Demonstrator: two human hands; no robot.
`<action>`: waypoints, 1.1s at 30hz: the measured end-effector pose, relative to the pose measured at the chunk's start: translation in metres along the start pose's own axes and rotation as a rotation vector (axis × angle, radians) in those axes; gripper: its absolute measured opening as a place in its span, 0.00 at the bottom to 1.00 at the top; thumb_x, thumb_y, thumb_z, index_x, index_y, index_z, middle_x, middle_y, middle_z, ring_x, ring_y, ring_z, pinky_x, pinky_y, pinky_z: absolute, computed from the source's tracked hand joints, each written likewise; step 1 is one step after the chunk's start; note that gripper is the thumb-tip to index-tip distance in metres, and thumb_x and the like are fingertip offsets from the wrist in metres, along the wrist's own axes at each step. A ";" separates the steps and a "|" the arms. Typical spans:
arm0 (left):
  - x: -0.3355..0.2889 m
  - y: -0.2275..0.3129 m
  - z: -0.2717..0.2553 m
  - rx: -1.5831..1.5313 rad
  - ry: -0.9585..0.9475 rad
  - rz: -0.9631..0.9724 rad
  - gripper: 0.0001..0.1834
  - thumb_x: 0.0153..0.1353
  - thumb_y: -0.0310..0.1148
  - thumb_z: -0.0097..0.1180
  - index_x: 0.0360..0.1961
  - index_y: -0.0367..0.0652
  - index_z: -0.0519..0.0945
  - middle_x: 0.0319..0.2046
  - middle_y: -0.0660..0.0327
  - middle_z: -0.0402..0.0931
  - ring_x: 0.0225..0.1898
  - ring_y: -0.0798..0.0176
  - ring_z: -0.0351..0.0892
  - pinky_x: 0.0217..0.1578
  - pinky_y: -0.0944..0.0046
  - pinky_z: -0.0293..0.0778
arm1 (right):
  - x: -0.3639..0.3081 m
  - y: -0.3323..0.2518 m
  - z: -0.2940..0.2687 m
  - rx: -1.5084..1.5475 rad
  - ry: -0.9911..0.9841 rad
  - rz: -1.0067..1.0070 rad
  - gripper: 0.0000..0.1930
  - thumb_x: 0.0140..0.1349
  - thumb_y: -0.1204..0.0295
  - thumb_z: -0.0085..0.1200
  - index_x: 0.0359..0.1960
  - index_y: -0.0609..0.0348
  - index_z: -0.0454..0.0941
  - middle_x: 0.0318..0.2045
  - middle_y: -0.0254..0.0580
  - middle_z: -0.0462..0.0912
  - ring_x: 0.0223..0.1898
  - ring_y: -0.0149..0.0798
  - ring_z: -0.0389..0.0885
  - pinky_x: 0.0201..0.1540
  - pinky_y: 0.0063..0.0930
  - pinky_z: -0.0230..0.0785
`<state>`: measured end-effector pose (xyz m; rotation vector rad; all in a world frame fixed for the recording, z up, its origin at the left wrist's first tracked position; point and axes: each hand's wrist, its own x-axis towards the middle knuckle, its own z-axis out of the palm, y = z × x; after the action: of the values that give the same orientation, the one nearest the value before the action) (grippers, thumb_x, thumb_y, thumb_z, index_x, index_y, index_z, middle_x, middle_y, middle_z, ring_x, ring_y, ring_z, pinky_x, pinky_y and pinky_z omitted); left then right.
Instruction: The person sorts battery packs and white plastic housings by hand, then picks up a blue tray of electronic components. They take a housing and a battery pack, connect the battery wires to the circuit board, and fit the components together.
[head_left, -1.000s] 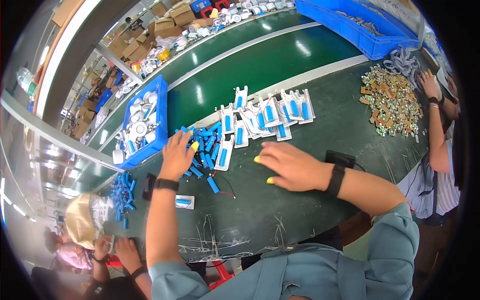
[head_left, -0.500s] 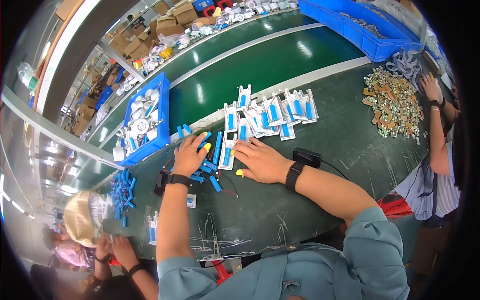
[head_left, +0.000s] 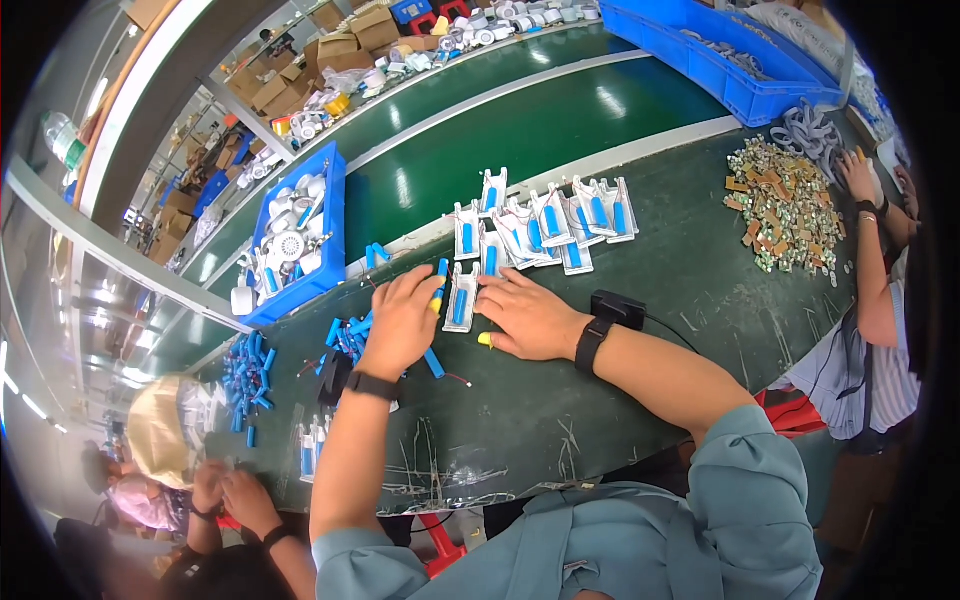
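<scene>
My left hand [head_left: 402,322] is closed around a blue cylindrical battery [head_left: 442,268], whose upper end shows past the yellow-covered fingertips. Just to its right lies a white plastic casing [head_left: 460,298] with a blue battery inside. My right hand [head_left: 530,318] rests beside that casing, fingers outstretched at its right edge and the yellow-tipped thumb apart. Beyond both hands, several similar white casings [head_left: 550,222] hold blue batteries with thin wires. Loose blue batteries [head_left: 345,336] lie left of my left hand, partly hidden by it, and one [head_left: 433,364] lies below it.
A blue bin [head_left: 336,240] of white parts stands at the left. Another pile of blue batteries [head_left: 247,380] lies nearer a co-worker's hands [head_left: 240,497]. Small circuit boards [head_left: 785,205] are heaped at the right, near another person's hand [head_left: 858,178]. A large blue bin [head_left: 760,95] stands behind.
My left hand has moved slightly right and closed on a blue battery beside the casing. My right hand has shifted a little right, still by the casing.
</scene>
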<state>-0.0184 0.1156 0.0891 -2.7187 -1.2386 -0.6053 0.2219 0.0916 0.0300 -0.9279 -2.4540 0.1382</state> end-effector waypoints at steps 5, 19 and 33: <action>0.075 -0.022 0.034 -0.061 0.011 -0.068 0.20 0.58 0.26 0.53 0.52 0.44 0.81 0.56 0.56 0.77 0.58 0.48 0.76 0.56 0.48 0.70 | 0.011 -0.017 -0.003 0.092 0.131 -0.027 0.26 0.58 0.63 0.63 0.57 0.59 0.73 0.54 0.51 0.74 0.63 0.53 0.69 0.69 0.49 0.57; 0.117 -0.037 0.084 -0.153 -0.119 -0.200 0.13 0.56 0.31 0.57 0.44 0.47 0.82 0.42 0.54 0.82 0.45 0.46 0.82 0.45 0.45 0.73 | 0.007 -0.019 0.008 0.112 0.092 0.066 0.21 0.55 0.67 0.64 0.50 0.59 0.75 0.51 0.46 0.76 0.64 0.48 0.70 0.71 0.50 0.56; 0.109 -0.033 0.077 -0.128 -0.173 -0.388 0.16 0.52 0.43 0.61 0.31 0.39 0.83 0.35 0.47 0.81 0.40 0.43 0.81 0.42 0.48 0.76 | 0.005 -0.018 0.010 0.192 0.070 0.106 0.23 0.55 0.64 0.66 0.47 0.61 0.73 0.55 0.51 0.73 0.64 0.52 0.69 0.71 0.49 0.57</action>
<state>0.0460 0.2332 0.0585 -2.6935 -1.8555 -0.5045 0.2031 0.0817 0.0284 -0.9610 -2.2810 0.3651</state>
